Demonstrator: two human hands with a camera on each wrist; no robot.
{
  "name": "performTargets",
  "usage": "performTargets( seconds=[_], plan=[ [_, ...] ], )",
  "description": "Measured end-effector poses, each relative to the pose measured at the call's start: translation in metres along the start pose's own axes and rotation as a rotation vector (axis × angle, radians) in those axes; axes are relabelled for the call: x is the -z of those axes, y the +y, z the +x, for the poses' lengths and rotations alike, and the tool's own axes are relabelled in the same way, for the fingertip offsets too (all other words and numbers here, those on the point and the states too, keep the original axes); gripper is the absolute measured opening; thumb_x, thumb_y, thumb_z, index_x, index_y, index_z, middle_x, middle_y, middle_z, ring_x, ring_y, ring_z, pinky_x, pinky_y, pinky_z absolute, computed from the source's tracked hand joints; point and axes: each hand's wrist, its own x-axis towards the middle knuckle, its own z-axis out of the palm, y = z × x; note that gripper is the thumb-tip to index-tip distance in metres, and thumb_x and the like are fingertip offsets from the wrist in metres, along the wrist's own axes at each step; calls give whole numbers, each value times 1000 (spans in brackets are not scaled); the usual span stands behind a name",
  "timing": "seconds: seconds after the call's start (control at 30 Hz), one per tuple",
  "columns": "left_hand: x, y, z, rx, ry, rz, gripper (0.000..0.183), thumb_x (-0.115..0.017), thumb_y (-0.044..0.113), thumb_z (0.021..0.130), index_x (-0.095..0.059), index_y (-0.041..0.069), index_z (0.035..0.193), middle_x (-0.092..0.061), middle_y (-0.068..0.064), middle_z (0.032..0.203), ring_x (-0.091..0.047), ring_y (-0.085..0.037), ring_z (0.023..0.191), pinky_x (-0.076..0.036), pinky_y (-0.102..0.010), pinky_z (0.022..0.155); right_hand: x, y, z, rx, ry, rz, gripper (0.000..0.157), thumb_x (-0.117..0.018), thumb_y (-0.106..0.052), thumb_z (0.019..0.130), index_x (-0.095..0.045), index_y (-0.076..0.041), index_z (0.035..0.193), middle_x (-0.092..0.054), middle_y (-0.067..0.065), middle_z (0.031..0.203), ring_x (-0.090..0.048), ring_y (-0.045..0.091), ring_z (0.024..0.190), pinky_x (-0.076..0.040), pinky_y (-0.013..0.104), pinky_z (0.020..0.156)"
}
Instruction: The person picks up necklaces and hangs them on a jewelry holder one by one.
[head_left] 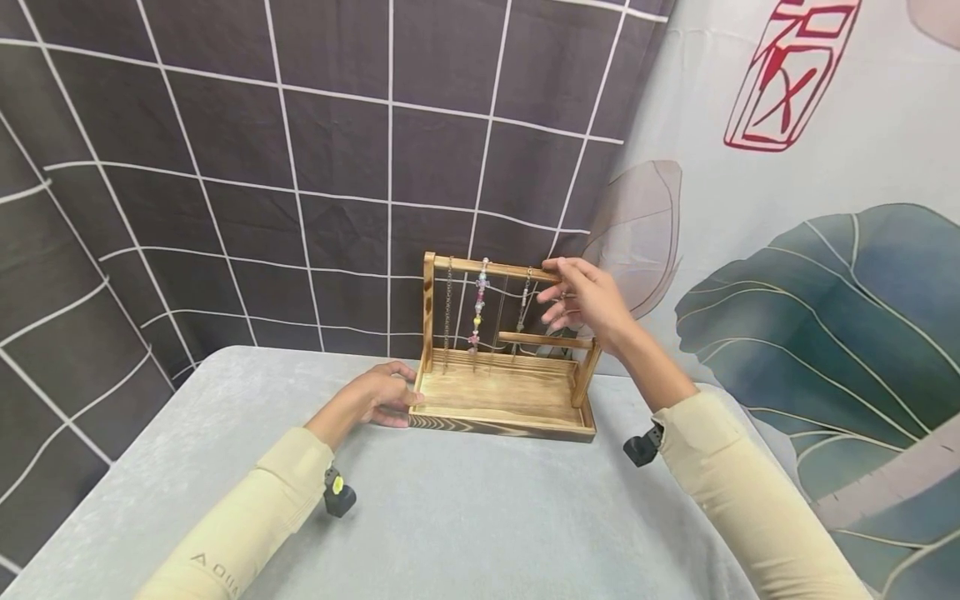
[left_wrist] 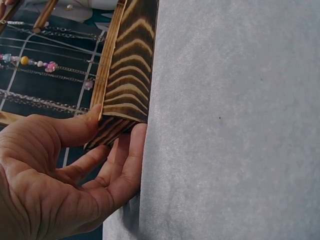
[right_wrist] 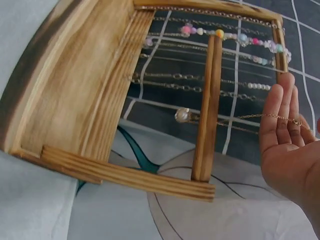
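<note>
A scorched-grain wooden jewelry stand sits on the cloth. My left hand grips its left end, as the left wrist view shows, thumb on the rim and fingers low against the end wall. My right hand is at the right end of the top bar. In the right wrist view a fine gold necklace with a pearl-like pendant runs across its stretched fingers up to the thumb and forefinger, which pinch it. The thumb is mostly out of that frame.
From the top bar hang a colorful beaded strand, a chain and other thin chains. A shorter, lower bar joins the right post. Grey cloth covers the table; a gridded curtain hangs behind.
</note>
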Motion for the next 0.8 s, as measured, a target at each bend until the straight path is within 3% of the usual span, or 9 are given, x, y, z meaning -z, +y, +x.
performTargets(
  seconds=[0.23,0.43,0.53,0.67,0.8],
  plan=[
    [-1,-1,0,-3,1,-4,55,-76,1,103,-51,5,152,-73,-16,113,-75,-23,100,-75,-35,79,-7,7,-4,11,-37,56,47,-46,-39,123,-59,-1,147,-80,-8,89,-78,10,75,-69,25,69],
    [0,2,0,-2,3,-10,56,-76,2,103,-50,5,153,-73,-16,114,-75,-24,103,-75,-36,82,-12,18,-4,35,29,-43,51,-48,-38,122,-66,7,137,-83,-14,90,-80,3,92,-71,28,95],
    [0,2,-1,-2,1,-9,58,-76,2,103,-50,5,154,-73,-17,116,-75,-25,105,-75,-36,82,-14,23,-5,33,60,-127,53,-49,-39,122,-69,7,138,-87,-4,105,-81,8,105,-68,37,112],
    [-1,2,-1,-6,-7,-4,59,-76,3,103,-49,5,156,-73,-18,118,-75,-26,108,-75,-36,83,-15,29,-9,21,71,-178,55,-49,-41,122,-67,6,145,-78,21,140,-76,31,133,-58,49,127],
    [-2,2,1,-9,-15,-6,59,-76,3,104,-49,4,156,-73,-18,118,-75,-26,108,-75,-37,84,-13,34,-16,17,79,-221,57,-50,-42,122,-62,3,155,-67,26,156,-64,42,150,-50,53,134]
  ],
)
